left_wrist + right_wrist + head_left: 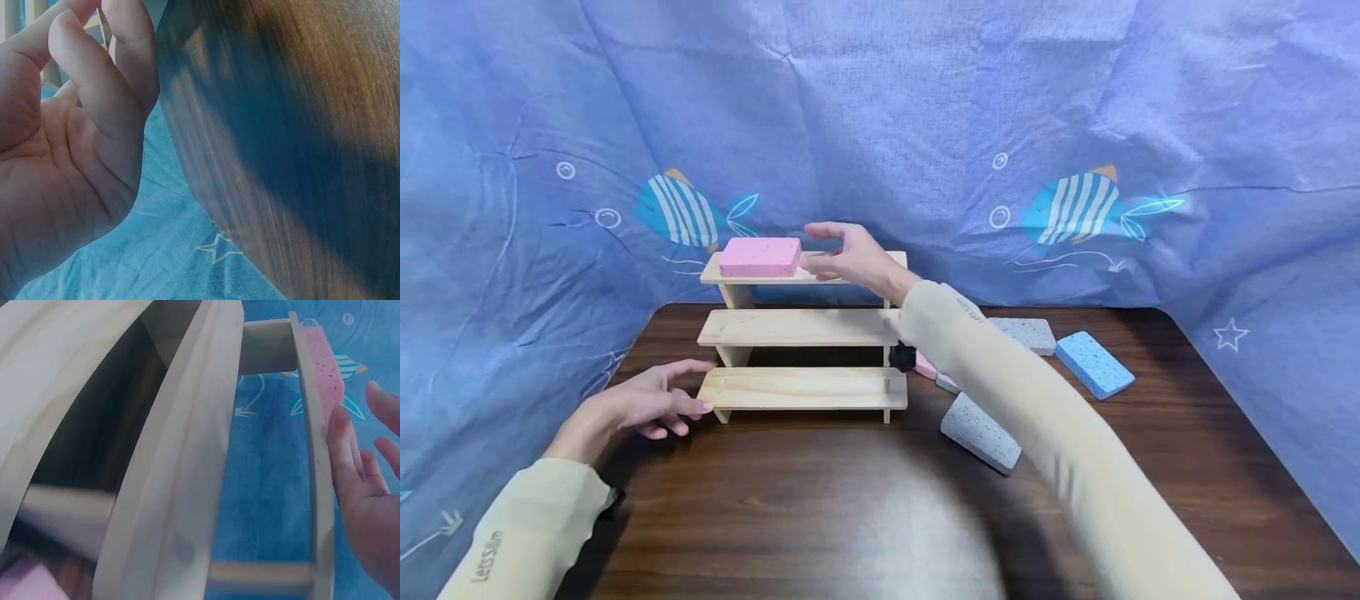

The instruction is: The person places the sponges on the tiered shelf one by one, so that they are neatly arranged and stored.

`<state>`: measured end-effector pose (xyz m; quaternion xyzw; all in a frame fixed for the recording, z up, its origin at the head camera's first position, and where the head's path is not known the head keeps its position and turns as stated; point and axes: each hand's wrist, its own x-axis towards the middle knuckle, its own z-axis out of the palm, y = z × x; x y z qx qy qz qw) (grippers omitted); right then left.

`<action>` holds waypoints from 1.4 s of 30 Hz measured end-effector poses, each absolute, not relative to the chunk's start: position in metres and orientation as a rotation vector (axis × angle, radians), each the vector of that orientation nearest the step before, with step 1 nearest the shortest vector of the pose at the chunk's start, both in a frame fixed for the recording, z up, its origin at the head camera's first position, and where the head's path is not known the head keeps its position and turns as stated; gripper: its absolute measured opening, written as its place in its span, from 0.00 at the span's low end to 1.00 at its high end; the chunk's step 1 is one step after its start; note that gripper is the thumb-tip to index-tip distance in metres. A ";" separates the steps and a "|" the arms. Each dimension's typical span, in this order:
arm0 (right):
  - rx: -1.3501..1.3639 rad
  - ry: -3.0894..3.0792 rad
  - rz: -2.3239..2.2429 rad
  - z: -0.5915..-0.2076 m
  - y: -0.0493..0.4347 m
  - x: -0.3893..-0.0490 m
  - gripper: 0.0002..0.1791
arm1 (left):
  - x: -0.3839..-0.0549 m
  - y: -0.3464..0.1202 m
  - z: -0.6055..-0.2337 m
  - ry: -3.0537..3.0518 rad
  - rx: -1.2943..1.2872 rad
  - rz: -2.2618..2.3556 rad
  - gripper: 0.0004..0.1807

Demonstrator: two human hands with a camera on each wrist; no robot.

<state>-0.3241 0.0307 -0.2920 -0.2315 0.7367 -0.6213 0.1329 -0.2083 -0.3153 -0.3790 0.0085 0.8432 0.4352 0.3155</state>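
A pink sponge lies flat at the left end of the top step of a three-step wooden shelf. Just right of that sponge is my right hand, its fingers loosely spread and holding nothing. In the right wrist view, the pink sponge sits beyond the fingertips of the right hand; whether they touch it I cannot tell. My left hand hovers by the left end of the bottom step, fingers loosely bent around nothing. One fingertip meets or overlaps the step's edge.
Right of the shelf lie a blue sponge, a grey sponge, and another grey sponge. A further pink sponge is partly hidden by the right sleeve. Behind the dark wooden table hangs a blue cloth with fish.
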 end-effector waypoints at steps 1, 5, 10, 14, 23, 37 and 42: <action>-0.681 2.123 -1.806 -0.291 0.036 -0.322 0.37 | -0.208 -0.315 -0.379 2.222 0.022 1.145 0.49; -0.722 2.111 -1.816 -0.285 0.061 -0.314 0.36 | -0.209 -0.315 -0.379 2.225 0.026 1.144 0.49; -0.729 2.176 -1.776 -0.274 0.099 -0.310 0.38 | -0.209 -0.315 -0.376 2.215 0.024 1.152 0.49; -0.702 2.325 -1.682 -0.265 0.135 -0.306 0.41 | -0.208 -0.316 -0.375 2.211 0.025 1.162 0.48; -0.668 2.524 -1.523 -0.269 0.217 -0.273 0.43 | -0.209 -0.314 -0.375 2.221 0.012 1.148 0.49; -0.451 2.668 -1.490 -0.305 0.319 -0.221 0.44 | -0.208 -0.315 -0.375 2.217 -0.002 1.162 0.49; -0.394 2.801 -1.377 -0.333 0.356 -0.206 0.49 | -0.207 -0.313 -0.376 2.222 0.012 1.155 0.48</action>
